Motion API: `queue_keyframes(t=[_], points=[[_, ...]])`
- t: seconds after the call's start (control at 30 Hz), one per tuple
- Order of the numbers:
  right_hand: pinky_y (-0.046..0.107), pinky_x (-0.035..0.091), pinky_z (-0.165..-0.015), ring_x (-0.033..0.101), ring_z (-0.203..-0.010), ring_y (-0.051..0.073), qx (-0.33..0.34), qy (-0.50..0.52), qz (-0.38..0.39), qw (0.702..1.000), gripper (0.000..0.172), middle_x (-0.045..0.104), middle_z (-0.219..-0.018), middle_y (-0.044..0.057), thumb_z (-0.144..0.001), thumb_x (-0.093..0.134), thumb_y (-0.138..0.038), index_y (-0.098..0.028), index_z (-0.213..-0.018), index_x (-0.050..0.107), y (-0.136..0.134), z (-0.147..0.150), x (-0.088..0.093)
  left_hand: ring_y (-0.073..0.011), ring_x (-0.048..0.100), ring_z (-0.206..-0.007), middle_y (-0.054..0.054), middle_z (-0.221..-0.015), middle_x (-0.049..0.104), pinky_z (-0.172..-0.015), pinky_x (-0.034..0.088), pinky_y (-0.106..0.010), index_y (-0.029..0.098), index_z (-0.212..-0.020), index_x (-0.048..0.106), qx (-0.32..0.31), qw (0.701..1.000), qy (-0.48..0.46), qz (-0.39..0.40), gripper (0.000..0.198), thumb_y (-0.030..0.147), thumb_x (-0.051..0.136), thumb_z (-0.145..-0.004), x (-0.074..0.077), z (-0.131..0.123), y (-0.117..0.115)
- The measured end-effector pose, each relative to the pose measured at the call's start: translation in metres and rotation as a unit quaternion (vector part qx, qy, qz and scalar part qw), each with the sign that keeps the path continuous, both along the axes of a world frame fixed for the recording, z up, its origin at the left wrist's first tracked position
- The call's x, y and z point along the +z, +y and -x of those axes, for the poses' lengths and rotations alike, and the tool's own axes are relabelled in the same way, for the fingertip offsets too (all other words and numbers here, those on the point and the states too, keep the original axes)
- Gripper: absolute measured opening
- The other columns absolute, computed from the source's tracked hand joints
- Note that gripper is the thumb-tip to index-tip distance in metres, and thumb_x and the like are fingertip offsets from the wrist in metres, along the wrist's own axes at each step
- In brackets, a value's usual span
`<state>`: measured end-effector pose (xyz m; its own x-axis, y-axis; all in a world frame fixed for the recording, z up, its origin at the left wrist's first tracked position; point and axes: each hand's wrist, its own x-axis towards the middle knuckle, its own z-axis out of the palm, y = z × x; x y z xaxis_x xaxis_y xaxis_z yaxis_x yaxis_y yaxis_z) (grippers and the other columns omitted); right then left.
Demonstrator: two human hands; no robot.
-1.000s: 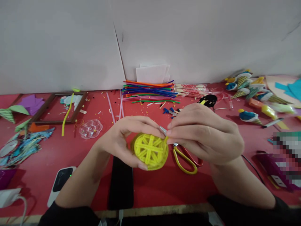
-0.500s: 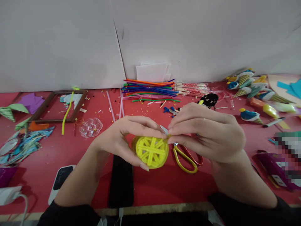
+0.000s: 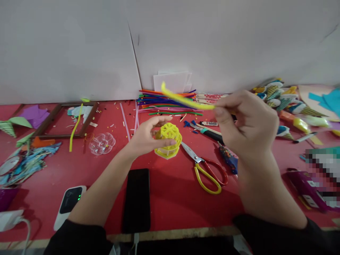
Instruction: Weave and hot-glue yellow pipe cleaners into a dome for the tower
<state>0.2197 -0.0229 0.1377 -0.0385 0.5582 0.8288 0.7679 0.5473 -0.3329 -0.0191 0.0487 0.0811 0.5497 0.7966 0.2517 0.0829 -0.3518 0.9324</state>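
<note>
My left hand [image 3: 150, 136] is curled round a small yellow pipe-cleaner basket-like piece [image 3: 170, 131], with a spoked round top and a paler, many-sided base. Off to the right and higher, my right hand [image 3: 247, 124] pinches one end of a yellow pipe cleaner [image 3: 186, 101]. Its bent free end points left, above the bundle of coloured pipe cleaners [image 3: 170, 102]. Scissors [image 3: 198, 160] with one yellow and one red handle lie on the table just right of the yellow piece, blades pointing up-left.
A black phone [image 3: 136, 200] lies in front of my left forearm on the red table [image 3: 170, 209]. Left are a clear flower-shaped palette [image 3: 102, 143], a wooden frame [image 3: 51, 120] and another yellow pipe cleaner [image 3: 76, 127]. Right are a green-black cutter [image 3: 209, 134] and several small bird-on-cone figures [image 3: 284, 95].
My right hand has moved up and away from the yellow piece, now with a pipe cleaner. My left hand has shifted up and tilted the piece, so its side shows. The scissors are fully visible.
</note>
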Motion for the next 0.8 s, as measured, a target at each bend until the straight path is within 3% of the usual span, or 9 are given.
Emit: queue_keyframes(t=[0.07,0.13,0.2,0.23,0.33,0.43,0.5,0.67,0.8], points=[[0.028,0.049,-0.062,0.063,-0.065,0.015,-0.043,0.006,0.039,0.998,0.013,0.070,-0.076,0.000,-0.096,0.060,-0.021,-0.023,-0.086,0.067,0.007,0.000,-0.012,-0.0228,0.074,-0.097,-0.013,-0.116,0.074,-0.085,0.062,-0.036,0.017,-0.123,0.068,0.013,1.000,0.014,0.021,0.069,0.042,0.094,-0.064,-0.012,-0.004,0.002],[0.027,0.046,-0.059,0.064,-0.064,0.016,-0.078,-0.066,0.134,0.986,0.012,0.071,-0.075,0.001,-0.093,0.059,-0.020,-0.021,-0.084,0.068,0.013,0.004,-0.030,-0.0231,0.074,-0.096,-0.012,-0.110,0.075,-0.086,0.062,-0.038,0.016,-0.118,0.069,0.014,0.999,0.031,0.033,0.064,0.045,0.092,-0.065,-0.022,-0.006,0.000],[0.030,0.046,-0.062,0.067,-0.070,0.020,-0.119,-0.168,0.258,0.944,0.015,0.075,-0.080,0.007,-0.092,0.057,-0.017,-0.017,-0.083,0.069,0.015,0.012,-0.051,-0.0250,0.073,-0.101,-0.012,-0.112,0.074,-0.091,0.060,-0.042,0.016,-0.114,0.068,0.012,0.998,0.052,0.025,0.060,0.046,0.090,-0.067,-0.032,-0.007,-0.005],[0.031,0.049,-0.066,0.069,-0.076,0.022,-0.114,-0.221,0.306,0.919,0.019,0.076,-0.084,0.011,-0.093,0.054,-0.016,-0.015,-0.084,0.071,0.015,0.017,-0.061,-0.0264,0.072,-0.105,-0.013,-0.115,0.072,-0.095,0.059,-0.045,0.016,-0.114,0.068,0.010,0.998,0.065,0.015,0.058,0.047,0.089,-0.069,-0.037,-0.006,-0.008],[0.033,0.053,-0.082,0.072,-0.088,0.024,-0.067,-0.269,0.349,0.895,0.022,0.078,-0.087,0.013,-0.093,0.055,-0.013,-0.014,-0.081,0.074,0.006,0.016,-0.082,-0.0316,0.066,-0.123,-0.016,-0.128,0.067,-0.107,0.053,-0.051,0.017,-0.122,0.064,0.004,0.996,0.087,-0.004,0.065,0.050,0.087,-0.071,-0.052,0.000,-0.018],[0.036,0.055,-0.094,0.072,-0.103,0.024,-0.067,-0.263,0.357,0.894,0.028,0.079,-0.107,0.012,-0.095,0.048,-0.011,-0.015,-0.100,0.075,-0.012,-0.018,-0.088,-0.0376,0.054,-0.139,-0.021,-0.145,0.056,-0.116,0.045,-0.056,0.018,-0.138,0.050,-0.007,0.996,0.084,0.001,0.095,0.053,0.093,-0.061,-0.068,0.006,-0.027],[0.044,0.055,-0.097,0.072,-0.108,0.029,-0.108,-0.250,0.363,0.891,0.036,0.076,-0.117,0.018,-0.094,0.043,-0.010,-0.010,-0.115,0.072,-0.029,-0.056,-0.091,-0.0387,0.051,-0.142,-0.023,-0.149,0.051,-0.117,0.044,-0.056,0.018,-0.142,0.043,-0.008,0.996,0.087,0.004,0.104,0.050,0.095,-0.058,-0.077,0.008,-0.031],[0.045,0.055,-0.096,0.072,-0.107,0.034,-0.171,-0.248,0.485,0.821,0.053,0.075,-0.114,0.020,-0.074,0.050,-0.005,-0.008,-0.125,0.068,-0.075,-0.130,-0.118,-0.0330,0.065,-0.123,-0.014,-0.130,0.063,-0.107,0.053,-0.054,0.020,-0.130,0.049,0.056,0.996,0.060,0.038,0.080,0.040,0.091,-0.065,-0.078,0.006,-0.041],[0.048,0.053,-0.097,0.070,-0.108,0.034,-0.183,-0.214,0.474,0.834,0.058,0.074,-0.117,0.016,-0.070,0.052,-0.007,-0.017,-0.125,0.068,-0.097,-0.138,-0.137,-0.0282,0.072,-0.111,-0.007,-0.118,0.071,-0.099,0.061,-0.046,0.024,-0.121,0.056,0.061,0.980,-0.066,0.176,0.071,0.036,0.093,-0.063,-0.064,0.002,-0.052]])
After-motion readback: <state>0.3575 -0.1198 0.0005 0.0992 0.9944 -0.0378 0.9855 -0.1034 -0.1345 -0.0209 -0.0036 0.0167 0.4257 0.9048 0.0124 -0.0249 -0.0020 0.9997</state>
